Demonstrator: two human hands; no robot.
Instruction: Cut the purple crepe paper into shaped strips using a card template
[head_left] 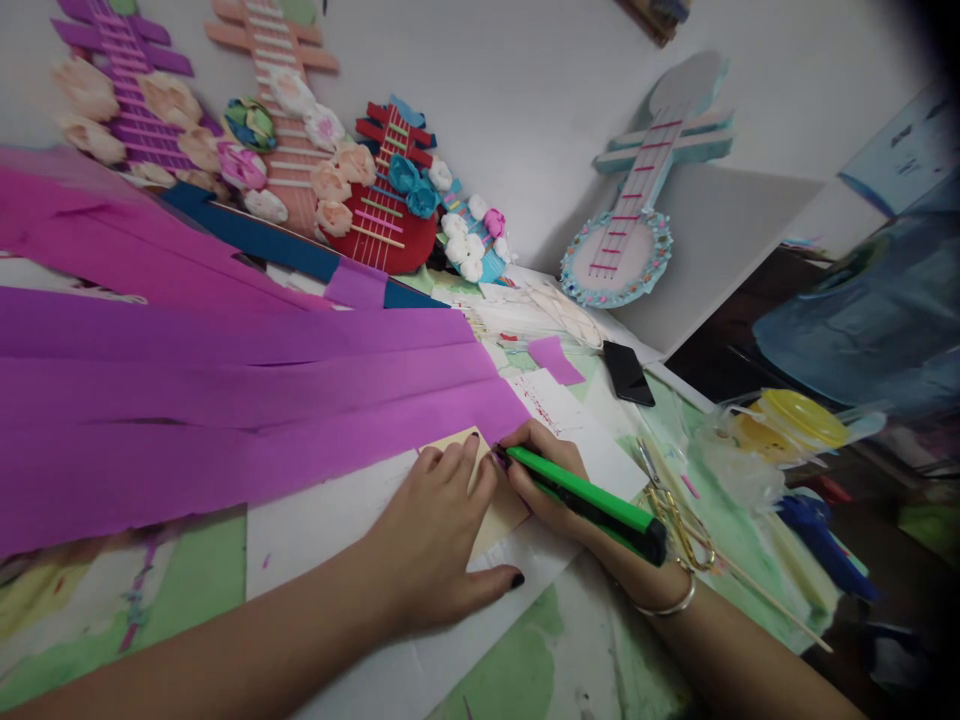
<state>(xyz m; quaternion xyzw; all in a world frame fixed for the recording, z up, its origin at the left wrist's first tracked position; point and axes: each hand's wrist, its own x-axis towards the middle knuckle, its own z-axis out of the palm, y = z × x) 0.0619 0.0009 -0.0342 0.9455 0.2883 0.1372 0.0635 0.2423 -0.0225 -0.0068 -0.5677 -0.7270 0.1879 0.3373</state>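
Room over near paper (450,650), scissors (661,503) obstructing right

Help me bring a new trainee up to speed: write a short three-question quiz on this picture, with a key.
1. Multiple choice: what does the right hand hold?
A) the black phone
B) a green tool with black parts
C) a wooden stick

2. True or false: the left hand is lifted clear of the tan piece in front of the person.

3. Fill in the blank: the scissors have ____-coloured handles.

Key:
1. B
2. False; the left hand rests on the tan piece, fingers spread.
3. gold
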